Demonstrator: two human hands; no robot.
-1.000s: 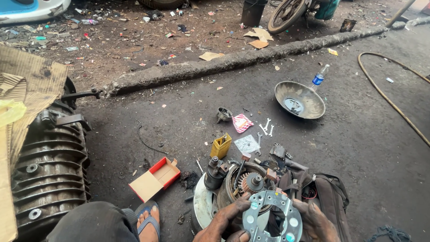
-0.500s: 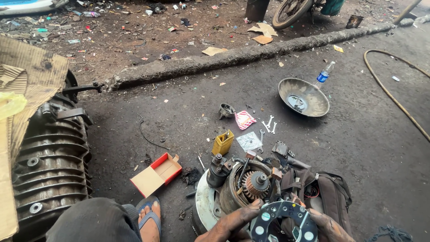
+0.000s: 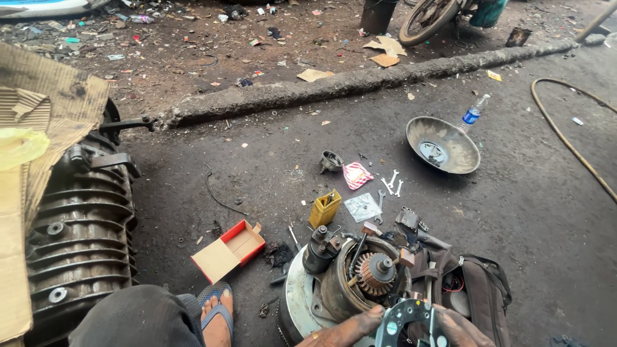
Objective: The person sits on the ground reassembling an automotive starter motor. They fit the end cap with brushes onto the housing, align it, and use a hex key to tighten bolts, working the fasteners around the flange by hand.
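Head view – both hands, left hand (image 3: 350,331), right hand (image 3: 459,329), grasping round plate (image 3: 411,324) at frame's bottom edge – bare asphalt (image 3: 527,212) beyond

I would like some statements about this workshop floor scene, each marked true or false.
1. Both hands, the left hand and the right hand, hold the round metal plate. True.
2. The motor has its copper-coloured commutator exposed. True.
3. The red and white cardboard box is closed. False: it lies open.
4. The metal bowl sits on top of the motor. False: it stands apart on the ground, near a plastic bottle.
5. A yellow container stands on the ground beyond the motor. True.
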